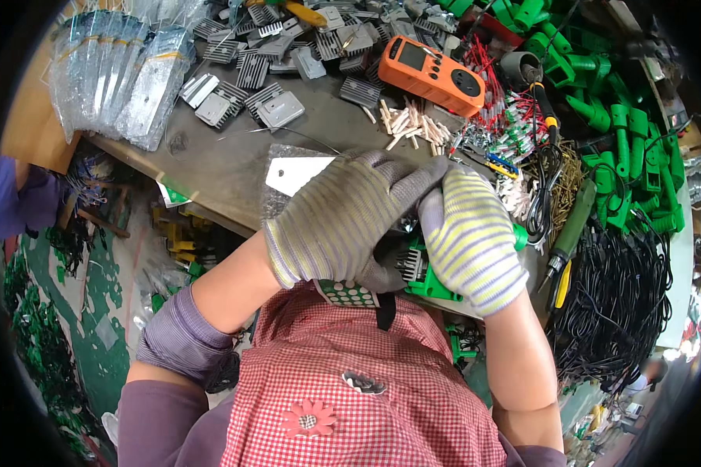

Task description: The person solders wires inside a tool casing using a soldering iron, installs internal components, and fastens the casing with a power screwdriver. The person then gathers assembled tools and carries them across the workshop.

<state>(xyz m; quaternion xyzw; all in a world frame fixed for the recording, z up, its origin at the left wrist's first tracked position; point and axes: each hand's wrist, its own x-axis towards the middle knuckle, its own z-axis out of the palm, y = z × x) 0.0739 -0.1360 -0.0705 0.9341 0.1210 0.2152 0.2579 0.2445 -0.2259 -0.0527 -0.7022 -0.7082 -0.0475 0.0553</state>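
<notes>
Both my hands wear grey gloves with yellow stripes. My left hand (343, 218) and my right hand (469, 241) are closed together over a green plastic part (424, 274) with a finned metal heat sink on it, at the bench's near edge. The part is mostly hidden under the gloves. A white card in a bubble-wrap bag (292, 175) lies just left of my left hand.
An orange meter (432, 74) sits at the back, beside several loose heat sinks (276, 47), small cream pegs (409, 124) and bagged metal plates (125, 74). Green plastic parts (615, 117) pile up on the right, above black cables (623, 303) and a green-handled screwdriver (572, 229).
</notes>
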